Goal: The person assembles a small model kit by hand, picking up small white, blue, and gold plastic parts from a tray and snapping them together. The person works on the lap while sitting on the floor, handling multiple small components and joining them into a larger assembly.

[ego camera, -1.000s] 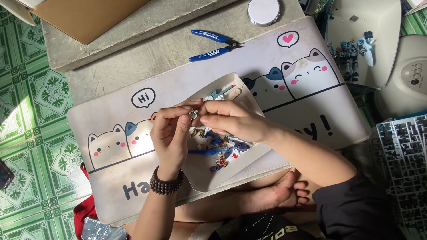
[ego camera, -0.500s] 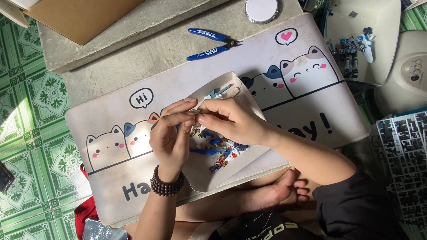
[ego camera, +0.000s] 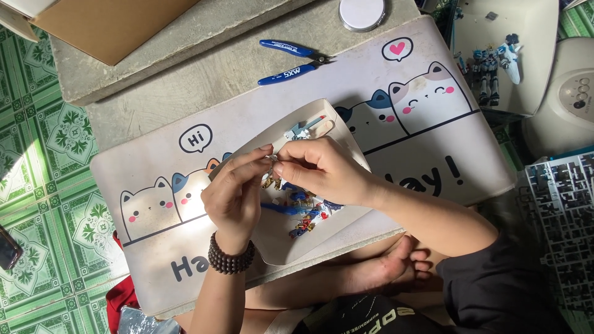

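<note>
Underneath, cat-print desk mat (ego camera: pixel 396 117) across grey slab, pale cardboard tray (ego camera: pixel 278 238) atop it at centre. Above tray, left hand (ego camera: pixel 235 195) with bead bracelet and right hand (ego camera: pixel 322 170) meeting fingertip to fingertip, both pinching one tiny model part (ego camera: pixel 272 162), too small to identify. Just below at 5 o'clock, loose blue-and-gold pieces (ego camera: pixel 303 210). Toward 12 o'clock, blue-handled nippers (ego camera: pixel 294 60), untouched.

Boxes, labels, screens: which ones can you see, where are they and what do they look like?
Cardboard box: top left on the stone slab, flat, brown.
Printed label on the blue-handled cutters: above the cat-picture mat, small white lettering.
Dark phone-like screen: left edge on the green tiles, partly cut off.
</note>
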